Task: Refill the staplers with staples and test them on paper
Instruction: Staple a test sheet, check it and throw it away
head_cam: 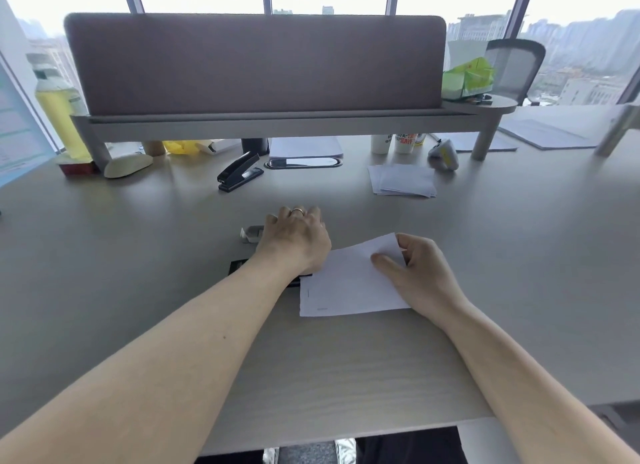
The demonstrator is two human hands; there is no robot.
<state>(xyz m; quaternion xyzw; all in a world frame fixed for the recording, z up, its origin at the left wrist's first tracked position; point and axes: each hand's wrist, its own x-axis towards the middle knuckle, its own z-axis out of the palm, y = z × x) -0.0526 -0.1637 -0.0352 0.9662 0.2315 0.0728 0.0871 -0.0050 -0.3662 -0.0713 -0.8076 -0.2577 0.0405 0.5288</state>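
A black stapler (237,267) lies on the desk, mostly hidden under my left wrist; only its ends show. My left hand (297,237) hovers or rests above it with fingers curled downward; whether they hold anything is hidden. A white sheet of paper (346,283) lies to its right, its left edge by the stapler. My right hand (415,273) pinches the sheet's far right corner between thumb and fingers. A small staple box (250,234) sits just left of my left hand. A second black stapler (239,173) stands farther back.
A stack of white paper slips (403,179) lies at the back right. A raised shelf with a grey divider panel (256,62) spans the back. Cups (393,143), a bottle of yellow liquid (59,107) and a white controller (445,154) stand under and beside the shelf.
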